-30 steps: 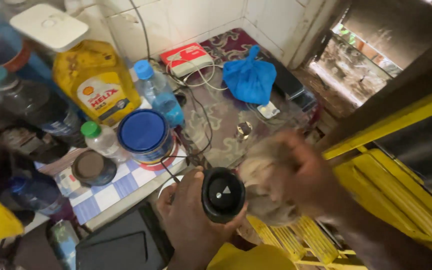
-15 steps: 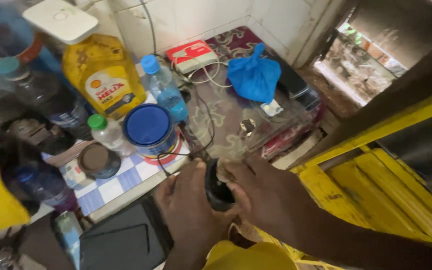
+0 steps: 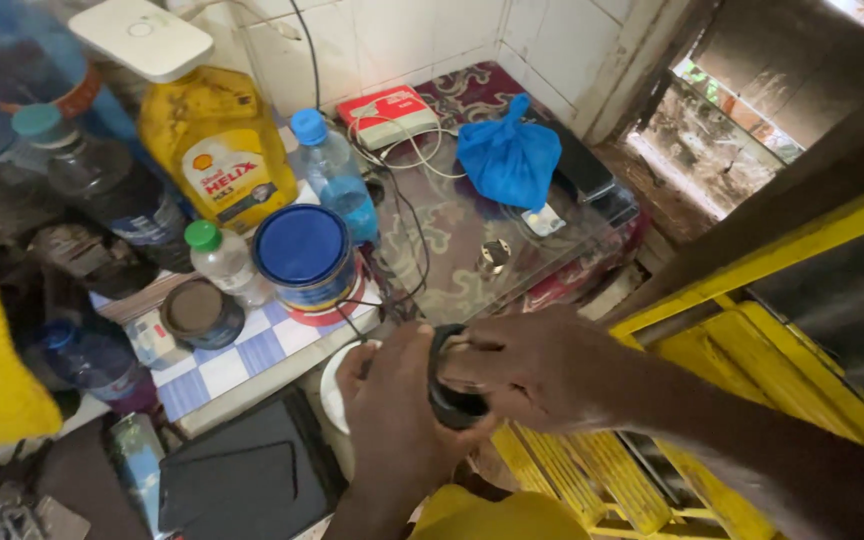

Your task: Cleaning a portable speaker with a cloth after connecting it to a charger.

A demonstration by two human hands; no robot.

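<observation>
Nearest the camera, both hands close on a black ring (image 3: 449, 385), a round dark part held edge-on between them, just above a white cup (image 3: 335, 385) and the yellow frame (image 3: 592, 470). The left hand (image 3: 392, 420) wraps it from below and behind, fingers shut around its rim; the right hand (image 3: 532, 370) covers its front face, fingers (image 3: 467, 375) pressed over the edge. So both are clamped on the same piece.

By the look of it, the step in hand is a twist or a press on the ring, one hand bracing while the other works it. The next move seems to call for a firm counter-grip from the left and a steady turn from the right, kept square so the part does not slip toward the cup.

A little farther, on the checked cloth (image 3: 242, 355), stand a blue-lidded tin (image 3: 304, 250), a brown-lidded jar (image 3: 197, 312) and a green-capped bottle (image 3: 220, 258). Behind them are a yellow jug (image 3: 217, 150) and a blue-capped bottle (image 3: 332, 175). Farthest, near the tiled wall (image 3: 422, 40), lie a red-and-white box (image 3: 389, 115) and a blue bag (image 3: 509, 155).
</observation>
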